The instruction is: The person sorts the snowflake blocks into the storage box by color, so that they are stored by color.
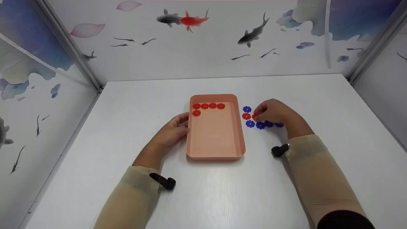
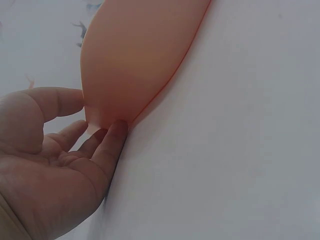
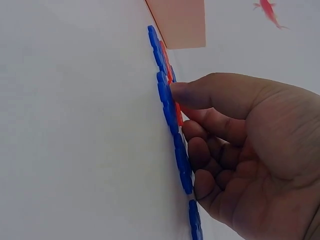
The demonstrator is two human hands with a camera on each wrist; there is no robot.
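Observation:
A shallow salmon-pink tray [image 1: 216, 140] lies on the white table, with several red flower-shaped discs [image 1: 212, 105] along its far side and another below the row at the left. Against the tray's left wall rest the fingertips of my left hand [image 1: 173, 132]; in the left wrist view this hand [image 2: 55, 165] touches the wall's outside, none of its fingers inside. Right of the tray, my right hand [image 1: 275, 111] pinches a red flower disc [image 3: 179, 115] between thumb and index finger, mostly covered by them. Blue flower discs [image 1: 250, 123] lie just under those fingers.
Next to the tray's right wall are another red disc [image 1: 246, 116] and a blue disc [image 1: 247, 109]. Printed panels [image 1: 216, 60] with fish enclose the table [image 1: 203, 190] at the back and sides. A black wrist camera [image 1: 165, 182] sits on each sleeve.

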